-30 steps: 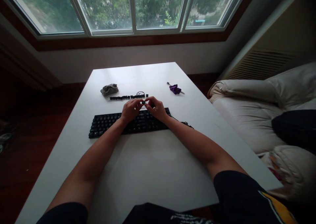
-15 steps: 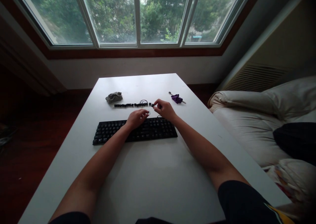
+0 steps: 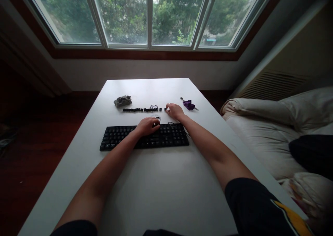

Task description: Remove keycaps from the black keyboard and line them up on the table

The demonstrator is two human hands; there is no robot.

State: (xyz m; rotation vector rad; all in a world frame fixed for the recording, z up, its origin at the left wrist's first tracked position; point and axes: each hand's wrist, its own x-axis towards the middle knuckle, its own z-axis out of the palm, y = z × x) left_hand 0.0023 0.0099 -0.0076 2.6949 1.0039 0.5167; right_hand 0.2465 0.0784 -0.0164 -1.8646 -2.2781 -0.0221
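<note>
A black keyboard point(image 3: 171, 136) lies across the white table. My left hand point(image 3: 147, 126) rests over its upper middle edge, fingers curled round what looks like a wire keycap puller point(image 3: 158, 118), whose thin loop shows past the fingertips. Farther out, several black keycaps point(image 3: 137, 110) stand in a row behind the keyboard. At the row's right end my right hand point(image 3: 175, 111) pinches a keycap point(image 3: 165, 109) close to the tabletop. One loose keycap point(image 3: 160, 109) sits just left of it.
A crumpled grey cloth point(image 3: 123, 101) lies at the far left of the white table point(image 3: 166, 180). A purple cloth with a thin brush point(image 3: 189, 105) is at the far right. A coiled black cable point(image 3: 153, 107) sits behind the row. A cream sofa point(image 3: 255, 132) stands to the right.
My right hand has moved slightly right, away from the row's end, with a keycap at its fingertips. My left hand has come nearer to me, onto the keyboard's edge. The view has shifted slightly.
</note>
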